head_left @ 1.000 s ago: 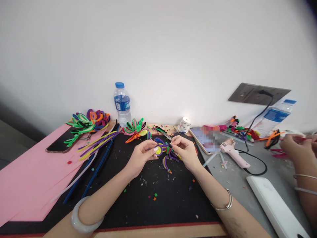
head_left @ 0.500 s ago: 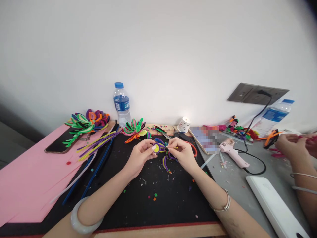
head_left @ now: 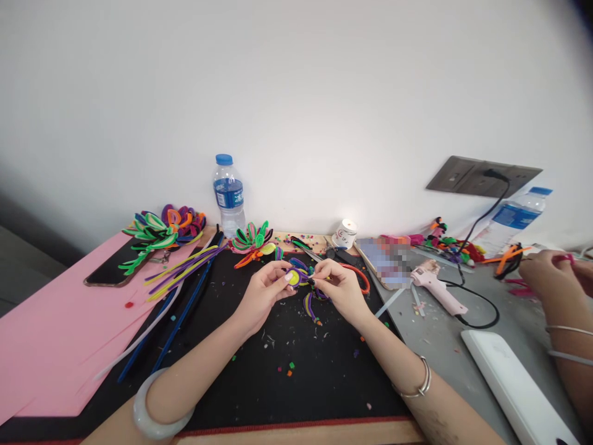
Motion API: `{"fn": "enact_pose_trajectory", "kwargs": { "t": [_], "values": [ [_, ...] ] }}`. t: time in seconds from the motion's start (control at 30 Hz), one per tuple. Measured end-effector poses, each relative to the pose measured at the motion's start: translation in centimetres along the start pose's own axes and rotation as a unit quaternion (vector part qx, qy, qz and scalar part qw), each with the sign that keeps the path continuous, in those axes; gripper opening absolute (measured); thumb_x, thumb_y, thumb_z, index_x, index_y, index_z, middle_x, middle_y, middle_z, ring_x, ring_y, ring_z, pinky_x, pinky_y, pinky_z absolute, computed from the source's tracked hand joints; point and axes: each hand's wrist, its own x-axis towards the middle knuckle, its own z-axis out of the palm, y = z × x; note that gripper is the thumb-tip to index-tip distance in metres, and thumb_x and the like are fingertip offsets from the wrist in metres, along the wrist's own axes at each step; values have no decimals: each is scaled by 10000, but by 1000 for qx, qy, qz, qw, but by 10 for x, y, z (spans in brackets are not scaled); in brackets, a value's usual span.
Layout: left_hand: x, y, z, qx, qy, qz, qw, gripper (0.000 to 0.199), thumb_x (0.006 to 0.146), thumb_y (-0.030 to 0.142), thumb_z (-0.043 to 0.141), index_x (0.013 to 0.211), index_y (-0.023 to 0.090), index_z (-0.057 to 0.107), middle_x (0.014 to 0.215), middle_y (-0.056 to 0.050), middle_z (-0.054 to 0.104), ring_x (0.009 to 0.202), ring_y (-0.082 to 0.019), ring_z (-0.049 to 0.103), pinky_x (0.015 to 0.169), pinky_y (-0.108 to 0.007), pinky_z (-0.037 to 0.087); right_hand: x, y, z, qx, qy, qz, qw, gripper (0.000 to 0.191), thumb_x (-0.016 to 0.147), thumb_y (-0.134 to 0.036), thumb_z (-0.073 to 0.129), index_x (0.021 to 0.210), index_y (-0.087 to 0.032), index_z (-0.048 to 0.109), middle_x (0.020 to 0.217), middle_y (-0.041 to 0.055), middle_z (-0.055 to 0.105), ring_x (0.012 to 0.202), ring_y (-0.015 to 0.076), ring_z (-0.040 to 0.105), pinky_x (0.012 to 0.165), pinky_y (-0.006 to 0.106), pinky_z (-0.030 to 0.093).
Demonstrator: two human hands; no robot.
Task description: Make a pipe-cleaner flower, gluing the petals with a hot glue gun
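Above the middle of the black mat [head_left: 319, 386], the left hand [head_left: 266, 287] pinches a pipe-cleaner craft [head_left: 293, 277] between thumb and fingers, its round yellow centre ringed in purple. The right hand [head_left: 341, 289] has thumb and forefinger brought together in a grip on the craft's right end; which strand lies between them is too small to tell. Below the hands, a striped purple-and-yellow strip [head_left: 309, 304] curls over the mat, and an orange loop [head_left: 364, 282] shows beyond the right wrist, at the mat's right side.

Along the mat's far edge are a pipe-cleaner flower [head_left: 252, 237] in green and pink, scissors [head_left: 338, 252] and a white printed cup [head_left: 344, 234]; a blue-capped water bottle [head_left: 230, 196] stands behind it. Purple and yellow pipe cleaners [head_left: 183, 272] overlap the mat's left side, next to the pink sheet [head_left: 69, 327]. Right of the mat, the grey bench [head_left: 428, 352] carries a smartphone [head_left: 370, 262] at the mat's far corner, a pale pink glue gun [head_left: 438, 288] with a black cable, and a long white case [head_left: 512, 380]. Farthest right of the mat is a co-worker's hand [head_left: 546, 275].
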Motion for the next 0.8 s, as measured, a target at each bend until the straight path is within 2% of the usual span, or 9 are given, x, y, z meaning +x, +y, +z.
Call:
{"fn": "enact_pose_trajectory", "kwargs": {
  "t": [0.33,0.8],
  "values": [
    [-1,0,1,-5,3,-4,1000,245,710,261,642,939,198,582,776,6,571,650,-88,534,712,-290,495,-2,4,2,13,-2,6,1000,97,705,-154,635,624,-181,589,773,15,534,739,145,516,667,278,397],
    [-1,-1,1,-29,3,-14,999,266,708,258,646,960,196,585,814,-4,567,683,-97,540,742,-300,489,-4,5,7,-29,7,-12,999,104,701,-163,634,620,-190,575,780,22,542,749,157,526,666,289,411]
  ]
}}
